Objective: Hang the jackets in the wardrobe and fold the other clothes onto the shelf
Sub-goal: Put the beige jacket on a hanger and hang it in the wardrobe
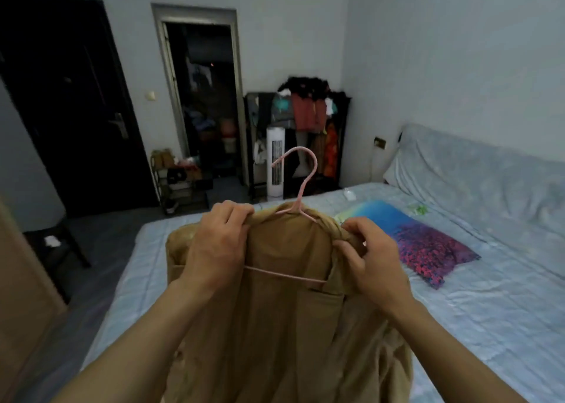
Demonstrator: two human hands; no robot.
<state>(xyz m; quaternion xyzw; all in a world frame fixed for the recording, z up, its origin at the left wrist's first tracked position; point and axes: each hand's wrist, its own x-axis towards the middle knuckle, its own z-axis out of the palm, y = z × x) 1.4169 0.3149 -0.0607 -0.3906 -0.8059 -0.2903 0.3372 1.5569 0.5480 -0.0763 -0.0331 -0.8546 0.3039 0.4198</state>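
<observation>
Head view: my 2 hands are up in front of me over the near edge of the bed point(458, 326). My left hand point(217, 246) has its fingers curled round the left shoulder of the tan jacket point(290, 326), and my right hand point(367, 265) pinches the bunched collar on the right. The jacket hangs between them on the pink hanger point(298, 188), shoulder line running left to right, body dropping toward me. The hook stands upright above the collar, midway between both hands, opening leftward. I judge the collar on the right is not yet seated. Beyond lies a patterned pillow point(422, 243). The open clothes rack point(305, 133) stands against the far wall, straight ahead past the bed.
</observation>
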